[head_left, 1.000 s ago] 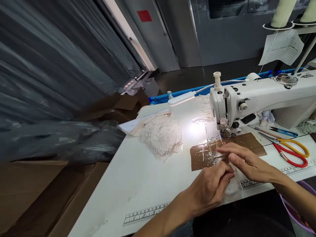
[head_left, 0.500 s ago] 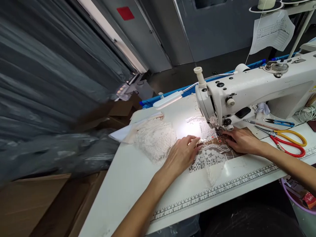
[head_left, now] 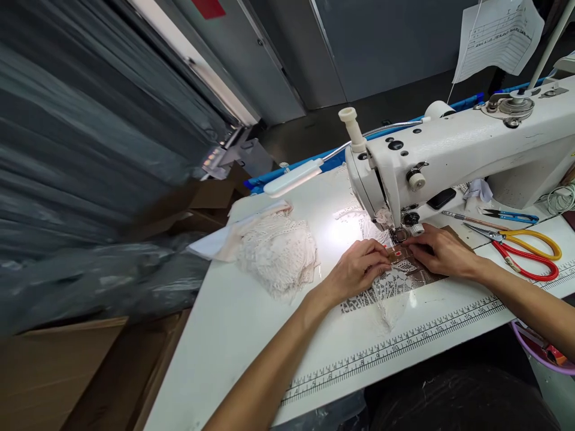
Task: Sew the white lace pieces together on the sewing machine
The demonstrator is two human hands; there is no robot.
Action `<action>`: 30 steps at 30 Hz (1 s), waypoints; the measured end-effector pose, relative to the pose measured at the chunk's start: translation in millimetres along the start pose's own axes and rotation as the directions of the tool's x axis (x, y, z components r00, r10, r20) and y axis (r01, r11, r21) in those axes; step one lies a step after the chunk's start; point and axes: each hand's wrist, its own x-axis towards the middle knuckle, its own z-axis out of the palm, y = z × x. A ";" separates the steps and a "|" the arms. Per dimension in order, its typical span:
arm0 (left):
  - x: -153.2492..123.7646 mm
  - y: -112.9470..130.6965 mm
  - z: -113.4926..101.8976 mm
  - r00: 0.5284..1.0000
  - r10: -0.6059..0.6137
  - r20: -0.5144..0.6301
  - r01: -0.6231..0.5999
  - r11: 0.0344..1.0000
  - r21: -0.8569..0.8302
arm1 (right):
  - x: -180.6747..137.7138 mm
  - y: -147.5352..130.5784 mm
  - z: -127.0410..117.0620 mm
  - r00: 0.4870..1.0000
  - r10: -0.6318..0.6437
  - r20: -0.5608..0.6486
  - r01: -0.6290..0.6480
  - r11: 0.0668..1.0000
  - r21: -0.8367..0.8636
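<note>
White openwork lace [head_left: 381, 296] lies on a brown plate [head_left: 433, 273] and the pale tabletop [head_left: 251, 353], just in front of the presser foot [head_left: 398, 236] of a white sewing machine [head_left: 449, 149]. The person's left hand [head_left: 362, 266] rests bent fingers on the lace's upper edge; the right hand [head_left: 442, 251] curves inward beside the foot, thumb and forefinger near the edge. Whether either hand pinches the cloth or only presses it, I cannot tell.

Feeding this edge well likely calls for light, even tension, layers flat and aligned, and fingertips clear of the needle.

The needle point is too small to make out; fingers cover part of the lace edge. A hanging paper sheet [head_left: 501, 39] is cut off above, its writing unreadable.
</note>
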 end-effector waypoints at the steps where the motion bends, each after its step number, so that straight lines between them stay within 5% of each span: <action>1: -0.2 2.4 -0.6 1.000 0.016 -0.005 -0.016 0.999 0.033 | -0.4 -2.7 0.6 0.999 -0.038 0.010 0.038 0.999 0.039; 7: -1.5 16.3 -5.7 1.000 -0.015 -0.010 0.016 0.993 0.116 | 1.8 -28.7 9.7 0.976 -0.116 0.184 0.104 0.992 0.074; 11: -8.3 26.4 -20.3 0.988 -0.156 0.017 0.157 0.987 -0.035 | 0.4 -39.2 10.3 0.964 0.006 0.265 -0.059 0.980 0.191; 16: -18.5 29.9 -35.7 0.905 -0.393 0.160 0.424 0.858 -0.290 | -3.1 -38.1 8.9 0.891 0.089 0.446 -0.309 0.837 0.451; 20: -2.9 22.4 -33.7 0.908 -0.405 0.109 0.417 0.898 -0.141 | 0.9 -40.0 15.5 0.832 0.178 0.525 -0.437 0.794 0.423; 24: 30.3 15.3 -25.5 0.907 -0.406 0.108 0.350 0.873 0.340 | 3.3 -42.5 21.2 0.947 0.211 0.241 -0.199 0.977 -0.072; 26: 43.7 12.6 -20.7 0.898 -0.429 0.098 0.329 0.802 0.498 | 2.4 -38.7 23.4 0.988 0.080 0.136 -0.037 0.955 -0.294; 30: 52.1 3.3 -13.3 0.939 -0.295 0.177 0.157 0.826 0.541 | -0.3 -20.6 31.9 0.972 -0.224 0.071 0.234 0.904 -0.357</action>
